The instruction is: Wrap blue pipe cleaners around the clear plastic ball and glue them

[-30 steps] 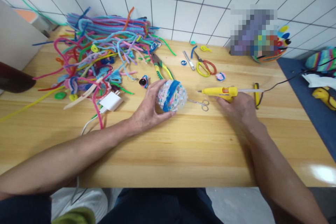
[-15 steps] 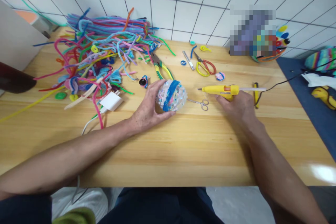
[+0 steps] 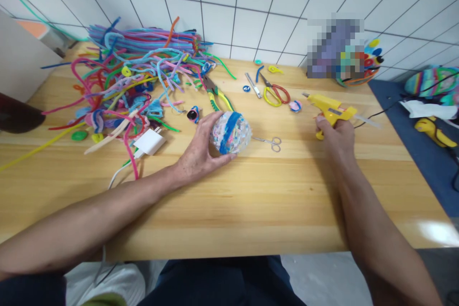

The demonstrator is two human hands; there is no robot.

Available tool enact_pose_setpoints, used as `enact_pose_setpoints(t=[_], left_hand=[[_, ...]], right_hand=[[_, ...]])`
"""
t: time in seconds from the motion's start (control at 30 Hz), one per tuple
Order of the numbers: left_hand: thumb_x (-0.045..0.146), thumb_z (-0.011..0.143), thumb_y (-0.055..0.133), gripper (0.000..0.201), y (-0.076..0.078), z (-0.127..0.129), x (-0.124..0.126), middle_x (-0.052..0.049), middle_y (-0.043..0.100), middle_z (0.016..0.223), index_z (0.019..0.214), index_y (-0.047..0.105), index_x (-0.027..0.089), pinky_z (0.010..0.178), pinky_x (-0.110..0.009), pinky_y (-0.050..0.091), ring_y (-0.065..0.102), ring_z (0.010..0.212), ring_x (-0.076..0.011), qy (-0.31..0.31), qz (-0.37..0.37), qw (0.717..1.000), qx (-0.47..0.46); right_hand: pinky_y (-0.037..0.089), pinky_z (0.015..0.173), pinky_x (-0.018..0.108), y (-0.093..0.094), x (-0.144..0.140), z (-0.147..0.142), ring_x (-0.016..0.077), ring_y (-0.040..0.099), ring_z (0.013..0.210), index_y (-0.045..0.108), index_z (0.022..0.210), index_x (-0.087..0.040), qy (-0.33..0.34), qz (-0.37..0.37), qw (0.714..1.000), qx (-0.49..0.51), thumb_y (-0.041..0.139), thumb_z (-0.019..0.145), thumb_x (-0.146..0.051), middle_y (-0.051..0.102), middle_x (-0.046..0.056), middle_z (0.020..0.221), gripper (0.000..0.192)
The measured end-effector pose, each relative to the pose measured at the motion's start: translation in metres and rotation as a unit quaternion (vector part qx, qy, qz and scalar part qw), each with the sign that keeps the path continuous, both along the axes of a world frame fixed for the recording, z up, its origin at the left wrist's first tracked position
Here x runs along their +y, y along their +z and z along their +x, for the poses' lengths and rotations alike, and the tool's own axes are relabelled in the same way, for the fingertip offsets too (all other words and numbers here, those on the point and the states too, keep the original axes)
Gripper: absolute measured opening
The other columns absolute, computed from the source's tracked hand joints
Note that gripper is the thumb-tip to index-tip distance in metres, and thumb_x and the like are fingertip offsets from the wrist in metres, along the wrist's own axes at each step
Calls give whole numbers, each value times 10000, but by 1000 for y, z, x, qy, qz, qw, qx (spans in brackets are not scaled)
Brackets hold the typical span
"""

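My left hand [image 3: 199, 150] is wrapped round the left side of a clear ball [image 3: 241, 135] with colourful bits inside and a blue fuzzy strip across it. In my right hand [image 3: 339, 141] is a yellow hot glue gun [image 3: 332, 109], its nozzle pointing left and a clear glue stick coming out of its back end. Small metal scissors [image 3: 275, 144] lie just right of the ball. Beyond it are green and yellow pliers [image 3: 217, 95]. Red and yellow handled scissors [image 3: 277, 95] and a small pink and blue fuzzy piece [image 3: 296, 106] lie left of the glue gun.
Tangled pipe cleaners [image 3: 118, 91] cover the table's left, with a bundle [image 3: 143, 40] behind. A white charger [image 3: 149, 141] with a cable lies before them. A craft knife [image 3: 253, 85] lies at the back. A blue mat [image 3: 394, 119] lies right, and a tiled wall [image 3: 251, 14] stands behind.
My right hand has moved the glue gun right, away from the ball, and turned it so its handle shows. My left hand stays on the ball. The whole view has shifted slightly.
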State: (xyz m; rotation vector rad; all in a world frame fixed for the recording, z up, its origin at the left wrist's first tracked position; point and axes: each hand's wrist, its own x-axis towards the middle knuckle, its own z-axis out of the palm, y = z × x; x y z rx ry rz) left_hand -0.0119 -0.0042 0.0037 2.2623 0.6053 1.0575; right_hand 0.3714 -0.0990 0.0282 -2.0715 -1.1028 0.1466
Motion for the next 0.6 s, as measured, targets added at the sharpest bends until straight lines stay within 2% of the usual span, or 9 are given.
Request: enact_pose_setpoints(t=[0.13, 0.3, 0.43, 0.6], left_hand=[[541, 873, 848, 981, -1, 0, 1, -160, 470, 1611, 1649, 285, 335, 1272, -649, 449, 490, 1518, -383, 3, 9, 1000, -6], [515, 865, 862, 990, -2, 1, 1, -161, 467, 1617, 1649, 286, 331, 1271, -655, 448, 481, 1527, -387, 0, 8, 1000, -4], [534, 867, 852, 974, -2, 1, 0, -153, 478, 1610, 1643, 302, 325, 1280, -641, 443, 484, 1529, -377, 5, -1, 1000, -8], [500, 878, 851, 976, -2, 1, 0, -162, 470, 1613, 1653, 282, 331, 1268, -646, 452, 487, 1520, -380, -3, 3, 1000, -9]], right_hand=[[547, 704, 368, -1, 4, 13, 232, 627, 768, 635, 1008, -240, -84, 35, 994, 58, 574, 840, -456, 676, 45, 857, 282], [505, 661, 343, 8, -2, 13, 212, 591, 695, 657, 912, -227, -81, 26, 994, 71, 610, 817, -425, 635, 10, 749, 224], [500, 685, 370, 16, -13, 6, 257, 642, 748, 699, 862, -220, -50, -40, 998, -16, 617, 842, -534, 688, 47, 764, 325], [519, 735, 425, 17, -17, 2, 350, 706, 866, 753, 1024, -197, -7, -154, 976, -156, 604, 867, -543, 763, 141, 888, 408]])
